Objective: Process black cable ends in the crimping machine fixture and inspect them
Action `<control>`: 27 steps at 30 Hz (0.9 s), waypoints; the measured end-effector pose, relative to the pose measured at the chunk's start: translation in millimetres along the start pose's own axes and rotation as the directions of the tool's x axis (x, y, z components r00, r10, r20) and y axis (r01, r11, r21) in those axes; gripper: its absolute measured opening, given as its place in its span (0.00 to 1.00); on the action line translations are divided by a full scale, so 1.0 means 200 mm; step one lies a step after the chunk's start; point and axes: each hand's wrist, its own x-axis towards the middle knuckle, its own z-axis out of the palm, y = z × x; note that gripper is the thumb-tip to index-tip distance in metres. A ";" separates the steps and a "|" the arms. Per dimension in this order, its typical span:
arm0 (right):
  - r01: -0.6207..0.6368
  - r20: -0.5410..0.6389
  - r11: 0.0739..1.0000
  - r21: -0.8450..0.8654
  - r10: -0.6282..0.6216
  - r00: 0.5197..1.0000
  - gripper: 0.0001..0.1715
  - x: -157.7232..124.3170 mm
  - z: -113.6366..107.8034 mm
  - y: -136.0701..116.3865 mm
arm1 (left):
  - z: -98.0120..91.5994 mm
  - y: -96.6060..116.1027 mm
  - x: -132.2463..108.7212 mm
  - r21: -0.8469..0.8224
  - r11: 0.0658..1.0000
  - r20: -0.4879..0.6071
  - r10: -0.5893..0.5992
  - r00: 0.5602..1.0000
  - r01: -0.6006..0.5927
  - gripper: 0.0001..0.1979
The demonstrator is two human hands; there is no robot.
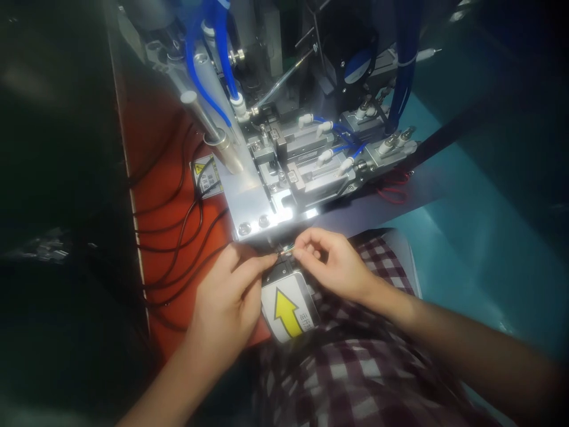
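Just in front of the machine's shiny metal plate (249, 204), my two hands meet at a small part with thin coloured strands (288, 250), perhaps wires; it is too small to name surely. My right hand (335, 261) pinches its right end between thumb and forefinger. From the other side, my left hand (231, 290) is closed, with a fingertip against the part's left end; its other fingers are partly hidden. Below the fingertips is a dark block with screws (278, 273), and a white label with a yellow arrow (288, 311) is nearest to me.
Pneumatic cylinders (313, 172) with white fittings and blue air hoses (226, 53) stand behind the plate. A metal post (200, 118) rises at its left. Black cables (178, 249) cross the orange-red tabletop (146, 160). A checked garment (351, 379) covers my lap.
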 end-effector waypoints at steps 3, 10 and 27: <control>-0.035 -0.028 0.999 0.027 0.036 0.999 0.02 -0.01 0.00 -0.01 | 0.01 0.00 0.00 -0.003 1.000 -0.002 -0.002 1.000 0.002 0.13; 0.005 -0.091 0.999 0.036 -0.001 0.996 0.02 -0.01 0.01 -0.02 | 0.00 0.00 0.00 -0.012 1.000 0.001 -0.014 1.000 0.014 0.13; -0.256 0.037 0.938 0.236 0.254 0.966 0.06 0.00 0.00 -0.05 | 0.00 0.00 0.00 -0.015 0.999 -0.010 -0.033 0.999 0.033 0.13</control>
